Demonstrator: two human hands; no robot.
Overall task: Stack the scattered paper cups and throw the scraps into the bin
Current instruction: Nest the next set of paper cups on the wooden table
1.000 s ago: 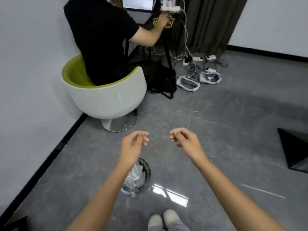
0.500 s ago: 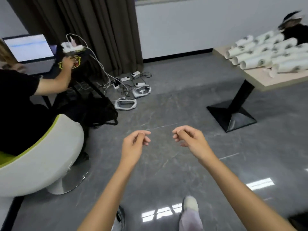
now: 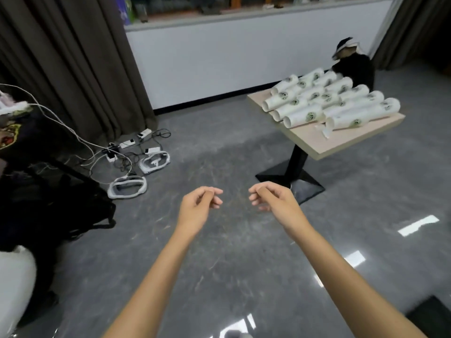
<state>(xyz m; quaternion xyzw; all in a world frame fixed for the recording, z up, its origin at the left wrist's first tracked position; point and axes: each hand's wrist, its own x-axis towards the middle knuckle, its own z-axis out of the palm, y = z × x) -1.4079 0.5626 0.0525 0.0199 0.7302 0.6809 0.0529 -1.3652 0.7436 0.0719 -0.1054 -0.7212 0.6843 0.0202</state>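
Note:
Several stacks of white paper cups (image 3: 324,103) with green logos lie on their sides on a small wooden table (image 3: 314,140) at the right. A white paper scrap (image 3: 324,131) lies at the table's near edge beside the stacks. My left hand (image 3: 199,206) and my right hand (image 3: 273,200) hang in front of me over the grey floor, fingers loosely curled, holding nothing. Both are well short of the table. The bin is out of view.
The table stands on a black pedestal base (image 3: 290,181). A dark object (image 3: 353,67) sits behind the cups. Power strips, cables (image 3: 127,147) and white headsets (image 3: 127,189) lie on the floor at left, by a curtain (image 3: 73,69). A black bag (image 3: 48,206) and a white chair (image 3: 14,284) stand at far left.
The view has swung right from the bin and the seated person toward the table with the cups. Both hands keep the same loose, empty pose.

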